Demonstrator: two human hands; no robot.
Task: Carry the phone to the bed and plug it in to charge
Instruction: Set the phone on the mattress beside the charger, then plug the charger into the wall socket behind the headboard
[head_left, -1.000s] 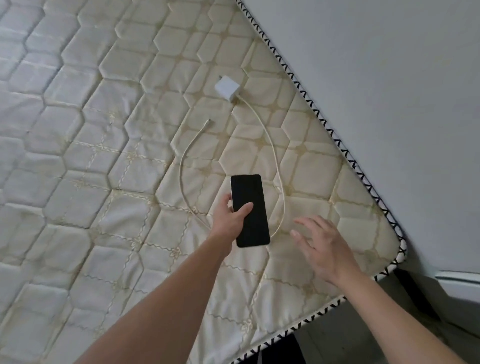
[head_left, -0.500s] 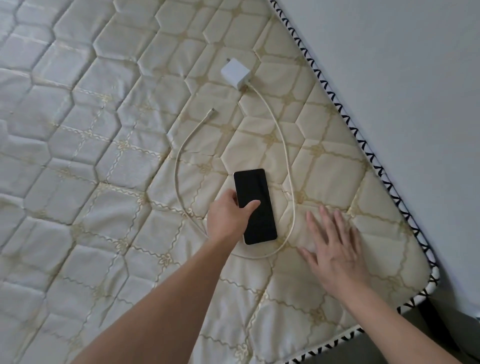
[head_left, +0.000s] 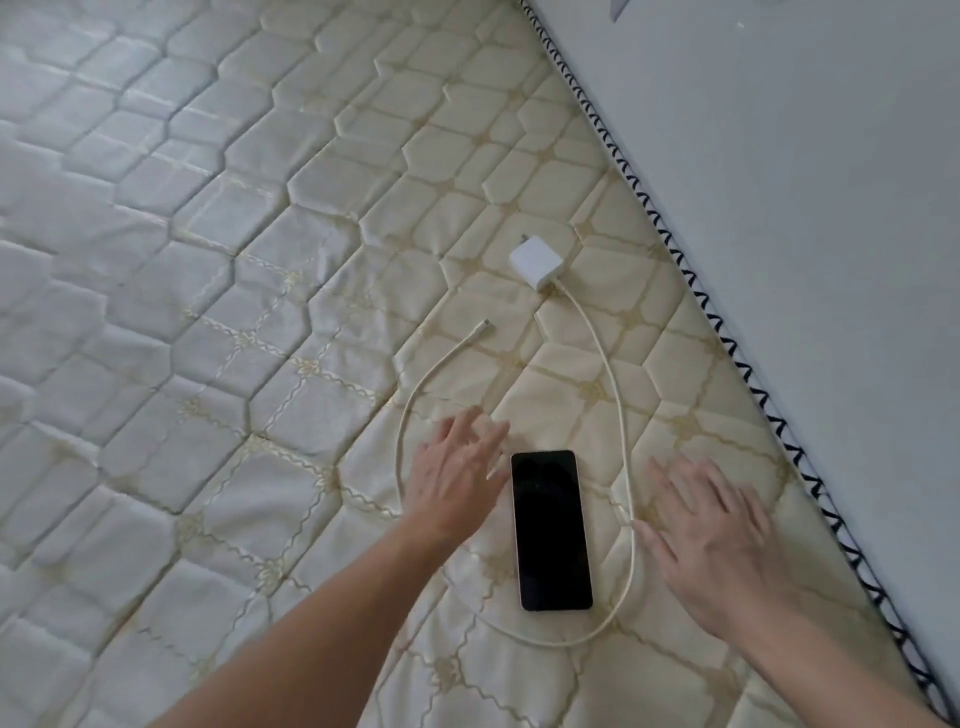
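The phone (head_left: 550, 530) lies face up near the bed's (head_left: 208, 312) right edge, inside the cable (head_left: 621, 415) loop. Both hands are empty, fingers spread: left hand (head_left: 457, 478) beside it, right hand (head_left: 711, 540) flat. Carrying looks done; next, I'd reckon, is picking up the cable's free plug (head_left: 484, 325).

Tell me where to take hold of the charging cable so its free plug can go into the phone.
Pinch the charging cable just behind its free plug, coming from above with the left hand, which is nearest. The plug lies flat on the mattress, clear of the phone and the charger brick, so nothing blocks a top-down pinch there. Both hands look empty, the right hand spread beside the loop.
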